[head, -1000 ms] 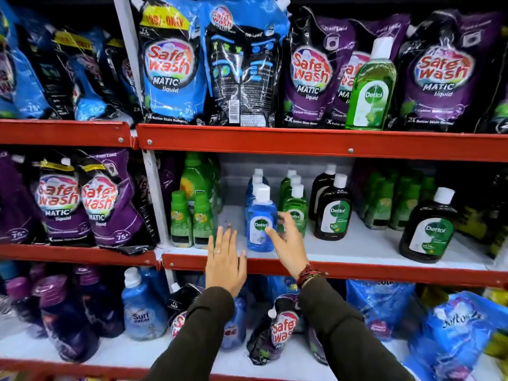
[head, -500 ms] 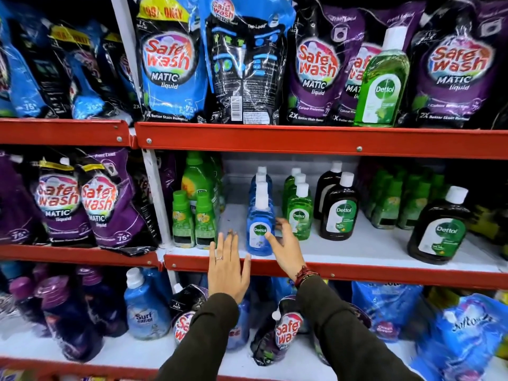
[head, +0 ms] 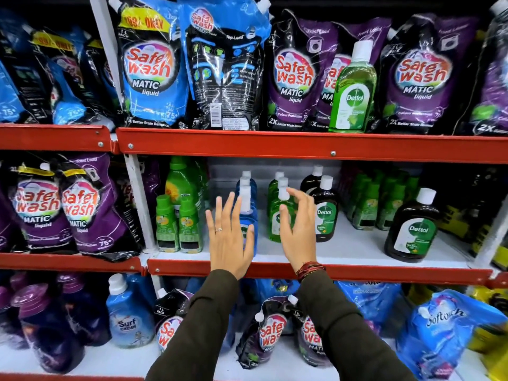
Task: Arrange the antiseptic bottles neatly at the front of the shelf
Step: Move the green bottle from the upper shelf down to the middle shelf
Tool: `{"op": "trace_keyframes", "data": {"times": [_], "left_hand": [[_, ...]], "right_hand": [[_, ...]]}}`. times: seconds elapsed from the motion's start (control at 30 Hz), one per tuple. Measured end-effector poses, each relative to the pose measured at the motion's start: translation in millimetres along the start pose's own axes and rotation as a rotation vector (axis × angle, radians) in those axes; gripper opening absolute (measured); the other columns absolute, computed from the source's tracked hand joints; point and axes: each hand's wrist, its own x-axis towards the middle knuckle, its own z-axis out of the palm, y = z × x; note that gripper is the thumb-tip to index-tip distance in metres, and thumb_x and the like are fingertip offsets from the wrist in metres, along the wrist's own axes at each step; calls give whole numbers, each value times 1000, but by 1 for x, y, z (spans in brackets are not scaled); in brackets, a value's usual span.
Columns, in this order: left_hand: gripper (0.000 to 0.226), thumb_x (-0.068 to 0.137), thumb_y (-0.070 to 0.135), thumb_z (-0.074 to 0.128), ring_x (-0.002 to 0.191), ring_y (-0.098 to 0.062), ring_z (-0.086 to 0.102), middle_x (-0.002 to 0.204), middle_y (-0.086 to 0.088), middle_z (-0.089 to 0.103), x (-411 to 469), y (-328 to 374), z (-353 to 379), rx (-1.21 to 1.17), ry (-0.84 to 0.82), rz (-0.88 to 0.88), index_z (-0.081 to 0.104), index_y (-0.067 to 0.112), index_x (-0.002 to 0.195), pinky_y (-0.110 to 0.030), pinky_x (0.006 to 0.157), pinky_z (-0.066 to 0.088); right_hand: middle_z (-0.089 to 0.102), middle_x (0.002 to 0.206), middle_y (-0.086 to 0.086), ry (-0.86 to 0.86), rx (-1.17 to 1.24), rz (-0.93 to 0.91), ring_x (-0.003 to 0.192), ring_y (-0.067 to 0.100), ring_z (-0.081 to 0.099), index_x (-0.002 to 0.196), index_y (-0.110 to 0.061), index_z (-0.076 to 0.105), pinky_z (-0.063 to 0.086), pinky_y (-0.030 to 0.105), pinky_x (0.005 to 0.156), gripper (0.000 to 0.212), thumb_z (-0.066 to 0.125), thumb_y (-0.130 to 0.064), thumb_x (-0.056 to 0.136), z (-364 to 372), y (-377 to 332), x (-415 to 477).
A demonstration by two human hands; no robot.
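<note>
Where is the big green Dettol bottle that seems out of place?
The green Dettol bottle stands on the top shelf, right of centre, in front of the purple Safewash pouches.

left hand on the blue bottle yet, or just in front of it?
Cannot tell. In the head view the open left hand overlaps the blue bottle, hiding any contact or gap.

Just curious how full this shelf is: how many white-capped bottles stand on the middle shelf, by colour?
Blue bottles: 3
Green bottles: 3
Dark brown bottles: 3
Total: 9
</note>
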Motion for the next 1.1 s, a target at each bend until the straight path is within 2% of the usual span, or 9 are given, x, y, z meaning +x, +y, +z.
{"op": "trace_keyframes", "data": {"times": [0.13,0.2,0.27,0.37,0.5,0.6,0.83,0.97,1.1], "left_hand": [[66,102,34,42,158,-26,-3,170,-7,13,39,37,-15,9,115,115,19,11,159,-48,126,-10],[68,102,35,43,158,-26,-4,170,-8,11,58,54,-22,46,154,160,16,12,160,-50,126,-9],[71,101,35,44,158,-28,-3,170,-8,10,78,70,-29,79,189,190,14,12,160,-50,126,-8],[71,101,37,42,158,-29,0,170,-9,9,108,91,-38,117,233,214,14,12,161,-47,126,-11],[71,102,41,39,158,-29,0,171,-9,7,135,101,-38,173,234,201,12,13,161,-46,126,-12],[70,102,41,39,158,-28,0,171,-8,8,141,101,-34,184,233,194,14,14,161,-48,126,-9],[67,103,40,38,158,-27,2,171,-7,10,141,100,-34,185,268,224,15,15,161,-49,128,-3],[67,103,41,37,158,-27,1,171,-7,9,141,100,-33,190,268,221,14,15,161,-50,128,-2],[67,104,42,36,158,-27,2,171,-7,10,141,99,-32,186,262,224,13,16,161,-50,128,0]], "right_hand": [[55,125,-2,175,-106,-153,119,14,47,127,-20,55,40,41,106,28,52,-20,99,-36,-21,38],[55,125,0,265,-148,-215,121,17,48,125,-20,57,37,37,107,27,53,-20,98,-53,-30,58],[54,127,0,357,-195,-223,121,17,47,125,-23,59,31,29,104,28,54,-25,97,-70,-38,79],[49,137,2,418,-236,-176,127,19,44,132,-21,55,28,29,107,37,53,-32,97,-91,-45,116],[32,158,13,217,-304,-46,147,27,28,153,-9,28,23,41,122,64,46,-40,99,-115,-47,163],[32,161,14,4,-314,80,146,29,34,157,-11,16,31,44,117,66,36,-40,101,-127,-49,187],[60,136,3,-39,-112,195,122,25,58,140,-20,44,47,52,104,48,48,-24,92,-140,-51,206],[57,123,-6,15,40,174,114,12,56,142,-15,45,50,42,104,47,54,-16,96,-138,-57,203],[57,126,-5,97,142,121,111,7,55,142,-15,47,49,36,105,46,54,-17,96,-141,-69,204]]}}
